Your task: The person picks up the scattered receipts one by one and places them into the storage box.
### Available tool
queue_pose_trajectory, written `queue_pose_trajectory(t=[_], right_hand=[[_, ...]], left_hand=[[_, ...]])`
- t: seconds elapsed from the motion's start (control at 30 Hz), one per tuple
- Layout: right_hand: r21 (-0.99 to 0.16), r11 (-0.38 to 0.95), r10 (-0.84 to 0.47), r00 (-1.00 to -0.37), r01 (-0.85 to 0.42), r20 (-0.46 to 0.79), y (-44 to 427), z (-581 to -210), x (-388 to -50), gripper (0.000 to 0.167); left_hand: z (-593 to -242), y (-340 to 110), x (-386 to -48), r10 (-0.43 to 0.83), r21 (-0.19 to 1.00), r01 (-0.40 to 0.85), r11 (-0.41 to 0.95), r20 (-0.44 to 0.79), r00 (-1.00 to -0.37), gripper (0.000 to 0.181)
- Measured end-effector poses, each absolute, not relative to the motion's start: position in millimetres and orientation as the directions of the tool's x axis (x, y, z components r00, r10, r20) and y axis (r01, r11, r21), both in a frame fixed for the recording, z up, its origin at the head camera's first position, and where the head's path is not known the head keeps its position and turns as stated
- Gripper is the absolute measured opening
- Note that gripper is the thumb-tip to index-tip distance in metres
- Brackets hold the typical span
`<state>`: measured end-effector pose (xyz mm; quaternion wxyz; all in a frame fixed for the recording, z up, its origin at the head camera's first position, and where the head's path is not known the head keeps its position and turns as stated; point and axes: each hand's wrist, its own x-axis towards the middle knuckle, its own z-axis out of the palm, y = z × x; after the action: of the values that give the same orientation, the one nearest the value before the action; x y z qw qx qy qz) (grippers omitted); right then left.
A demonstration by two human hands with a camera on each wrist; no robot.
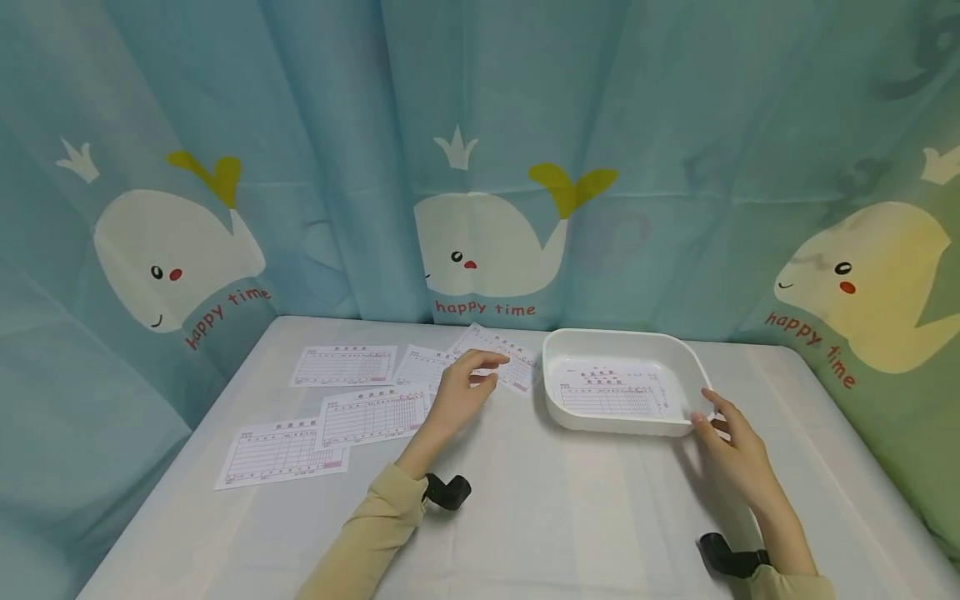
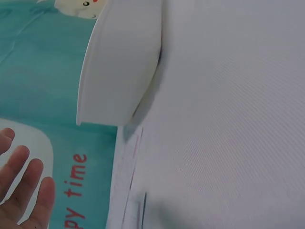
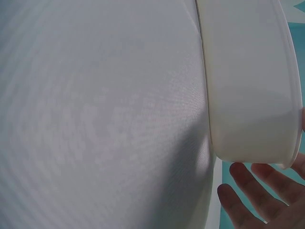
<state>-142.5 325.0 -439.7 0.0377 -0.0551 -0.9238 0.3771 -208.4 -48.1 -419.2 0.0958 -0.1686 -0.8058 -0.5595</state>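
Note:
My left hand (image 1: 463,390) hovers over the table with loosely bent fingers and nothing between them, partly in front of two printed form slips (image 1: 422,367) (image 1: 480,340). In the left wrist view its fingers (image 2: 30,186) are spread apart. At the right front corner of a white plastic tray (image 1: 622,335) is my right hand (image 1: 738,454), its thumb and forefinger touching the rim. Its other fingers (image 3: 250,188) lie spread beside the tray's outer wall in the right wrist view. Inside the tray lie form slips (image 1: 611,400), one overlapping another.
Several more form slips lie at the left of the table, one at the back (image 1: 345,367), one in the middle (image 1: 373,415) and one nearer the front (image 1: 277,454). White cloth (image 1: 555,517) covers the table. A blue curtain (image 1: 337,125) with whale prints hangs behind it.

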Motion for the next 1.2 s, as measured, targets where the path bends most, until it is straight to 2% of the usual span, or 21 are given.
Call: queue_pose_trajectory(t=[0.67,0.93,1.2], right_hand=[[-0.695,0.716,0.112,-0.994,0.066,0.020,325,-439,-145,0.065],[-0.697,0.713,0.117,-0.993,0.074,0.014,324,-439,-145,0.066],[-0.705,0.706,0.114,-0.993,0.068,0.019,325,-439,-143,0.066]], left_hand=[[-437,-110,-182,-0.029,0.923,0.211,0.321,0.232,-0.972,0.028],[-445,-129,-179,-0.129,0.928,0.142,0.345,0.197,-0.972,0.028],[-446,-146,-178,-0.186,0.930,0.124,0.345,0.197,-0.962,0.029]])
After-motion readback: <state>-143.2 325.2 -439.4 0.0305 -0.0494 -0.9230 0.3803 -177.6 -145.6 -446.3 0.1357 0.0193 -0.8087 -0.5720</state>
